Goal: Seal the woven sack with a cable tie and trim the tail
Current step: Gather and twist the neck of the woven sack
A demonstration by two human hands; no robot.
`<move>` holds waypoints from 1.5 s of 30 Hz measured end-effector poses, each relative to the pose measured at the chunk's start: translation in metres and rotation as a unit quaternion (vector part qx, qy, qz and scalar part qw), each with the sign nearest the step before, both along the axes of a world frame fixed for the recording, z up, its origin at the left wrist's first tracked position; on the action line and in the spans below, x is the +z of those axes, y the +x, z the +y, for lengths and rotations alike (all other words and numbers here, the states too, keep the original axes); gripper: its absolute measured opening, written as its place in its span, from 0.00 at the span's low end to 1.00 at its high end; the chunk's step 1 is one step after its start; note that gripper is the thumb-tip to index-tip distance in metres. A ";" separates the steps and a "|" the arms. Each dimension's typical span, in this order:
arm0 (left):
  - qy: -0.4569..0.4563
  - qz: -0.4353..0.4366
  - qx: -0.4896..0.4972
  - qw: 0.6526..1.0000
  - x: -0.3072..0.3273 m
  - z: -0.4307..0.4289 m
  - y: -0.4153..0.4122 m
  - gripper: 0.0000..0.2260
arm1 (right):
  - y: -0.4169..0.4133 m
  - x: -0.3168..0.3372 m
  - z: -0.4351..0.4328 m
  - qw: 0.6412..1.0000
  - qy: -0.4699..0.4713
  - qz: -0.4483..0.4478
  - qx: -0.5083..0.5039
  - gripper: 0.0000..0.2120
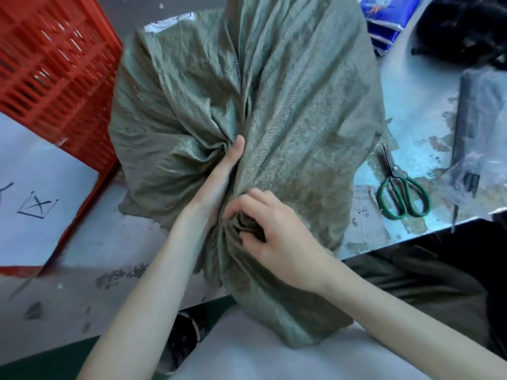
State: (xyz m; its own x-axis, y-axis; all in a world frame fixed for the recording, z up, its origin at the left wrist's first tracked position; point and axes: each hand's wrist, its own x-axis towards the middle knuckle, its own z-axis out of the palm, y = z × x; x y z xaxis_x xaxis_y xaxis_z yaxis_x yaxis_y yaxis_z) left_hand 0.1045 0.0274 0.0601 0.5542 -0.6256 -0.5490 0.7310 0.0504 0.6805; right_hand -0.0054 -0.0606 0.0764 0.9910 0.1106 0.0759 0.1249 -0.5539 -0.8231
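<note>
A full grey-green woven sack [288,100] lies on the table with its mouth toward me. The loose mouth fabric is bunched into a neck near the table's front edge. My left hand [219,182] grips the neck from the left, thumb stretched up along the folds. My right hand [271,226] clutches the gathered fabric just below it, fingers curled into the creases. Green-handled scissors [400,190] lie shut on the table to the right of the sack. A clear bag of black cable ties [472,127] rests further right. No tie is on the sack.
A red slatted plastic crate [55,78] stands at the left, with a white sheet marked with an X [38,207] in front of it. Blue packets [384,20] and a black bundle [466,26] sit at the back right. The table's front edge [411,237] runs close under my hands.
</note>
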 end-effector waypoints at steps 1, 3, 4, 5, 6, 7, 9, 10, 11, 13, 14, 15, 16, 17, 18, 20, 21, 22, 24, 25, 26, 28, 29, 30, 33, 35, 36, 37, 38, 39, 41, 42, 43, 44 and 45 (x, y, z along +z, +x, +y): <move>0.000 0.010 -0.018 1.000 0.005 0.000 -0.002 0.24 | 0.000 -0.002 0.002 1.000 -0.011 -0.006 0.013 0.17; 0.030 -0.013 -0.019 0.999 0.011 0.000 -0.004 0.20 | 0.003 -0.006 0.003 0.999 -0.035 -0.008 0.027 0.18; 0.048 -0.062 -0.002 0.997 0.011 -0.002 -0.002 0.15 | 0.005 -0.009 0.003 0.999 -0.044 -0.005 0.032 0.19; 0.068 -0.126 0.016 0.990 0.011 -0.005 0.001 0.09 | 0.007 -0.011 0.002 0.998 -0.047 -0.001 0.040 0.20; 0.094 -0.181 0.029 0.979 0.010 -0.008 0.004 0.07 | 0.008 -0.013 0.002 0.997 -0.049 0.003 0.051 0.21; 0.118 -0.212 0.033 0.970 0.008 -0.010 0.007 0.08 | 0.009 -0.015 0.001 0.997 -0.048 0.007 0.061 0.21; 0.139 -0.236 0.037 0.961 0.005 -0.011 0.010 0.10 | 0.009 -0.012 -0.003 0.997 -0.030 0.020 0.074 0.21; 0.143 -0.246 0.039 0.958 0.004 -0.012 0.012 0.11 | 0.009 -0.009 -0.006 0.997 -0.015 0.024 0.077 0.22; 0.143 -0.252 0.041 0.956 0.003 -0.013 0.012 0.12 | 0.008 -0.005 -0.009 0.997 0.001 0.023 0.073 0.21; 0.132 -0.267 0.044 0.954 0.001 -0.016 0.014 0.13 | 0.006 0.004 -0.019 0.999 0.037 0.011 0.027 0.19; 0.130 -0.276 0.045 0.951 0.000 -0.017 0.014 0.13 | 0.005 0.007 -0.025 0.998 0.059 0.002 -0.011 0.17; 0.127 -0.282 0.046 0.950 0.000 -0.019 0.014 0.13 | 0.002 0.009 -0.031 0.996 0.069 -0.016 -0.054 0.16; 0.124 -0.282 0.049 0.950 -0.002 -0.019 0.014 0.13 | -0.001 0.011 -0.039 0.992 0.060 -0.042 -0.102 0.14; 0.124 -0.280 0.055 0.950 -0.002 -0.020 0.013 0.13 | -0.004 0.011 -0.048 0.985 0.035 -0.067 -0.157 0.13; 0.126 -0.276 0.063 0.951 -0.002 -0.020 0.013 0.14 | -0.007 0.010 -0.057 0.973 0.011 -0.079 -0.216 0.13; 0.130 -0.269 0.073 0.951 -0.002 -0.020 0.013 0.13 | -0.012 0.005 -0.075 0.947 -0.023 -0.045 -0.317 0.16; 0.121 -0.261 0.073 0.955 -0.002 -0.021 0.013 0.11 | -0.014 0.004 -0.082 0.938 -0.031 -0.012 -0.345 0.20; 0.104 -0.241 0.071 0.962 -0.002 -0.021 0.012 0.11 | -0.014 0.000 -0.088 0.934 -0.023 0.028 -0.356 0.23; 0.055 -0.169 0.058 0.982 -0.002 -0.021 0.009 0.13 | -0.013 -0.006 -0.089 0.932 0.064 0.100 -0.342 0.25; 0.033 -0.138 0.047 0.989 -0.002 -0.021 0.007 0.12 | -0.011 -0.007 -0.085 0.928 0.136 0.125 -0.325 0.24; 0.014 -0.122 0.036 0.992 -0.002 -0.021 0.006 0.12 | -0.009 -0.009 -0.081 0.923 0.192 0.132 -0.307 0.21; -0.014 -0.137 0.025 0.990 -0.005 -0.019 0.007 0.14 | -0.004 -0.012 -0.074 0.929 0.208 0.101 -0.289 0.17; -0.022 -0.157 0.023 0.987 -0.007 -0.017 0.008 0.16 | -0.001 -0.010 -0.071 0.933 0.207 0.080 -0.283 0.16; -0.020 -0.179 0.021 0.983 -0.007 -0.015 0.008 0.18 | 0.002 -0.006 -0.069 0.933 0.221 0.064 -0.276 0.16; -0.002 -0.243 -0.016 0.970 -0.007 -0.008 0.007 0.18 | 0.012 0.004 -0.065 0.930 0.281 0.032 -0.233 0.14; 0.025 -0.283 -0.062 0.957 -0.007 -0.004 0.007 0.22 | 0.018 0.011 -0.063 0.927 0.321 0.049 -0.188 0.14; 0.037 -0.293 -0.078 0.952 -0.007 -0.002 0.007 0.21 | 0.021 0.014 -0.063 0.921 0.348 0.070 -0.163 0.16; 0.045 -0.295 -0.087 0.950 -0.008 -0.001 0.006 0.19 | 0.023 0.016 -0.062 0.916 0.366 0.094 -0.137 0.19; 0.046 -0.295 -0.095 0.950 -0.008 0.000 0.006 0.18 | 0.025 0.016 -0.063 0.914 0.374 0.114 -0.112 0.21; 0.044 -0.293 -0.098 0.950 -0.008 0.001 0.005 0.17 | 0.027 0.017 -0.063 0.912 0.377 0.131 -0.089 0.23; 0.031 -0.295 -0.106 0.949 -0.008 0.001 0.001 0.16 | 0.029 0.015 -0.064 0.910 0.381 0.155 -0.059 0.27; 0.029 -0.300 -0.111 0.947 -0.009 0.001 0.001 0.16 | 0.030 0.014 -0.064 0.909 0.379 0.167 -0.052 0.29; 0.029 -0.302 -0.117 0.946 -0.010 0.001 0.002 0.18 | 0.030 0.014 -0.064 0.911 0.372 0.174 -0.048 0.30; 0.031 -0.299 -0.119 0.946 -0.011 0.001 0.005 0.19 | 0.030 0.014 -0.065 0.917 0.355 0.174 -0.046 0.30; 0.042 -0.298 -0.118 0.946 -0.013 0.001 0.007 0.20 | 0.030 0.015 -0.065 0.927 0.330 0.171 -0.043 0.31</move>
